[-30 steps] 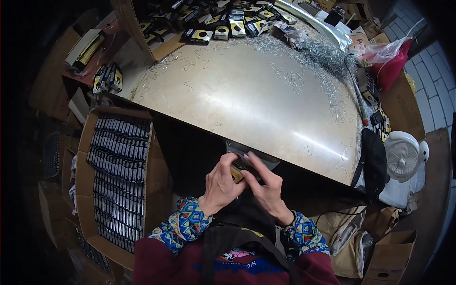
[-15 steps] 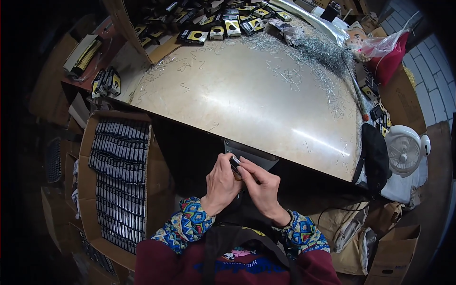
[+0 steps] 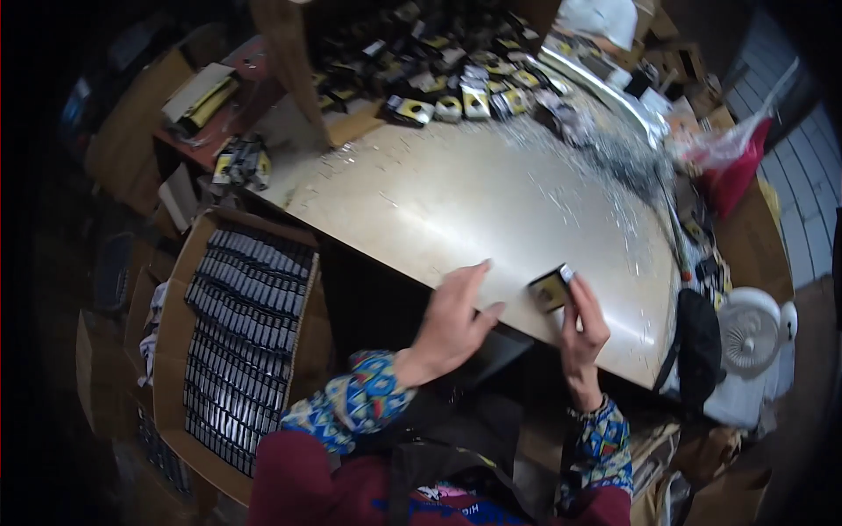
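Box [image 3: 548,293], black and yellow: pinched by the right hand [image 3: 583,331], over the table [image 3: 474,197] near its front edge; yellow face toward the camera, upper edge slanting up rightward, long axis unclear, blurred. Left hand [image 3: 452,324]: fingers spread. Tabletop: pale, wires [image 3: 627,167] strewn rightward. Room: carton [image 3: 175,368] left, white fan [image 3: 750,331] right.

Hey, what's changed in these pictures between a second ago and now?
The bare right hand has carried the small black-and-yellow cardboard box right and forward, over the pale smooth tabletop near its front edge. The bare left hand has let go and is open near that edge. The view itself shifted slightly. The full brown cardboard carton and the round white plastic fan stayed put.
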Demonstrator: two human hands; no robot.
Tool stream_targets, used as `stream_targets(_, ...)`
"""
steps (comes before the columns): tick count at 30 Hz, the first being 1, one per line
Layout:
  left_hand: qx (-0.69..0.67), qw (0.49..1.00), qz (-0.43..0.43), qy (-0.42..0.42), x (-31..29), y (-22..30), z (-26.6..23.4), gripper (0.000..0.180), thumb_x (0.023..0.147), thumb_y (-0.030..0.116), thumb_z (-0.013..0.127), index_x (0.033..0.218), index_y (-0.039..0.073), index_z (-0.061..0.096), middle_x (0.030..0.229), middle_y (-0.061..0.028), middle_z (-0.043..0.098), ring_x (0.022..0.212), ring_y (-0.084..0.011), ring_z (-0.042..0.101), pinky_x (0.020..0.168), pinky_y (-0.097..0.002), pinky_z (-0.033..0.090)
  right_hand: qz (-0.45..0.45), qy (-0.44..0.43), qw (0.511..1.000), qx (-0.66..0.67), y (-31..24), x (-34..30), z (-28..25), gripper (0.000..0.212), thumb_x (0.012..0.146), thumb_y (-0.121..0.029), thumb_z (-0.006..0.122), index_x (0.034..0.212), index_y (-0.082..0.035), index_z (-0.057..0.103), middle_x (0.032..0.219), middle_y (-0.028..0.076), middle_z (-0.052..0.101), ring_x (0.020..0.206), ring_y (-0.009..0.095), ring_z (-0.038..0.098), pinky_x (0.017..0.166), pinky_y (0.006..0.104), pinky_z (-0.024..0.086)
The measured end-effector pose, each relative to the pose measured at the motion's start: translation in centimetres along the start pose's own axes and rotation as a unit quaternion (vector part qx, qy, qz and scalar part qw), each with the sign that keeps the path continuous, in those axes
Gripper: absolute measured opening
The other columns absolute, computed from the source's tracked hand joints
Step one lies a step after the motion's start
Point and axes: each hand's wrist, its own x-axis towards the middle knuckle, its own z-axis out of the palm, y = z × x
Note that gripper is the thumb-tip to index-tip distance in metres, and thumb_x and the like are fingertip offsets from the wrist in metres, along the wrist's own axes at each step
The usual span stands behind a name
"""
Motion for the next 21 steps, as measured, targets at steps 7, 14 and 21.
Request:
stream_targets(7,0.165,0.985,0.013,0.040,6.3,-5.1,-3.2,0.028,0.085,0.009,0.057,0.111,-0.001,0.053,0.092,-0.0186,0.057,0.088,-0.0376,0.054,0.077,-0.0470,0.042,0.032,-0.125,0.985,0.114,-1.0,2.5,4.9,0.031,0.092,-0.002,0.062,0.122,0.003,0.061,0.125,0.018,0.061,0.113,0.027,0.061,0.095,0.0357,0.049)
stream_targets(14,0.528,0.834,0.026,0.161,8.6,-16.5,-16.7,0.046,0.083,0.010,0.057,0.126,-0.005,0.048,0.117,-0.0196,0.053,0.109,-0.0331,0.051,0.098,-0.0469,0.040,-0.062,-0.239,0.967,-0.068,2.4,5.3,6.8,0.038,0.097,-0.013,0.053,0.133,-0.001,0.052,0.141,0.022,0.046,0.134,0.038,0.040,0.112,0.0481,0.029)
stream_targets(21,0.402,0.869,-0.289,0.006,12.4,-18.0,-10.0,0.071,0.096,0.039,0.047,0.141,-0.012,0.028,0.151,-0.0308,0.023,0.146,-0.0391,0.014,0.119,-0.0476,0.010,-0.119,-0.301,0.946,-0.002,0.0,6.5,11.6,0.044,0.094,-0.015,0.060,0.134,-0.002,0.050,0.142,0.023,0.045,0.135,0.039,0.039,0.113,0.0527,0.027)
